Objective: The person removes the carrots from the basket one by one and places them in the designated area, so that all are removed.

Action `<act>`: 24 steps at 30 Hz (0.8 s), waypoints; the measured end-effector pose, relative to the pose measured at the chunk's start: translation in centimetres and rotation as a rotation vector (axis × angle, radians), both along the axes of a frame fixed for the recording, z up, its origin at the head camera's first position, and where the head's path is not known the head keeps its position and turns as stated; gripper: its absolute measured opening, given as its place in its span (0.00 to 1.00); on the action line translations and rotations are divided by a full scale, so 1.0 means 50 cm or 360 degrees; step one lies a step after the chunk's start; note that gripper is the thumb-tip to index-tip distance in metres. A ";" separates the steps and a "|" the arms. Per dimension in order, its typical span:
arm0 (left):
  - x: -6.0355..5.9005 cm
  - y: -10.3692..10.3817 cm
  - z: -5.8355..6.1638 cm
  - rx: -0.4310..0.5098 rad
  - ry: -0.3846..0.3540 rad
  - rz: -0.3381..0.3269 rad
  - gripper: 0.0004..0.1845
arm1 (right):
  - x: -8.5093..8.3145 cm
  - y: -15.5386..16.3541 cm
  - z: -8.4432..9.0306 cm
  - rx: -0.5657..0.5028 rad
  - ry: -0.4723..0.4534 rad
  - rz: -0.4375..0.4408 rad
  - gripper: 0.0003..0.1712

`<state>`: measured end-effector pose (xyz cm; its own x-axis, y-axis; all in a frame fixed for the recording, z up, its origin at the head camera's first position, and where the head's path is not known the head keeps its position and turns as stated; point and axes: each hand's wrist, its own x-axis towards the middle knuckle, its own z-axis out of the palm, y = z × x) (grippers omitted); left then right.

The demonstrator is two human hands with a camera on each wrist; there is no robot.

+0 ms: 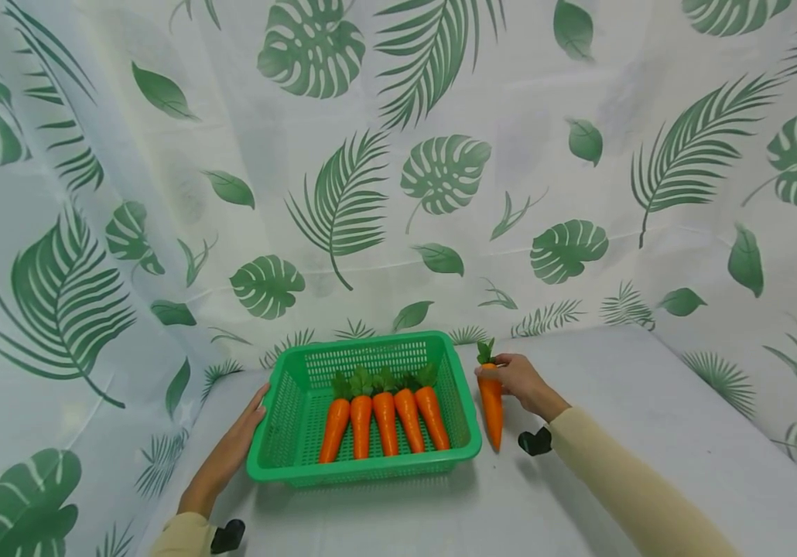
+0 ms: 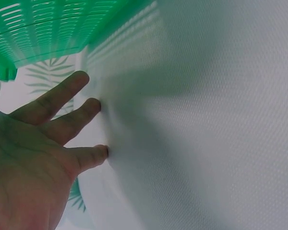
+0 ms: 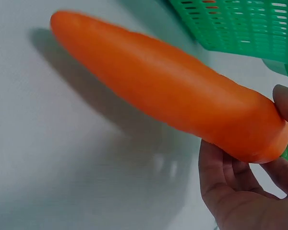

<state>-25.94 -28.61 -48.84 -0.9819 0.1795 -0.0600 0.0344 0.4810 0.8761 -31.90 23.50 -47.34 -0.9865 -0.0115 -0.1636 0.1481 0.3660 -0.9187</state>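
A green plastic basket [image 1: 364, 473] sits on the table with several orange carrots [image 1: 385, 422] side by side in it, their leafy green tops toward the far side. At its left side is my left hand [image 1: 240, 435], by the rim; the left wrist view shows three fingers [image 2: 69, 122] spread and fairly straight below the basket wall. My right hand [image 1: 520, 381] pinches another carrot [image 3: 168, 81] near its leafy top, just right of the basket. That carrot's tip points toward me, and its shadow falls on the table beside it.
The white table [image 1: 607, 402] carries the basket and extends to its right. A white sheet printed with green leaves [image 1: 447, 174] hangs behind and along both sides. A small dark object [image 1: 535, 441] shows by the right wrist and a similar one [image 1: 227, 536] by the left.
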 end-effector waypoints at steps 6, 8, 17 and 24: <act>0.000 0.001 0.000 0.0005 0.0000 0.0003 0.36 | 0.001 0.001 -0.010 0.0126 0.0021 -0.0001 0.39; 0.000 0.000 -0.001 0.0000 -0.0002 0.0003 0.36 | 0.001 0.001 -0.015 0.0154 0.0026 -0.0004 0.39; 0.003 0.001 -0.002 0.0013 -0.0009 0.0003 0.36 | -0.001 -0.009 -0.051 0.0339 0.0124 -0.0048 0.34; 0.002 0.002 0.001 0.0003 0.0010 -0.0009 0.37 | 0.001 -0.017 -0.057 0.0370 0.0182 -0.0049 0.30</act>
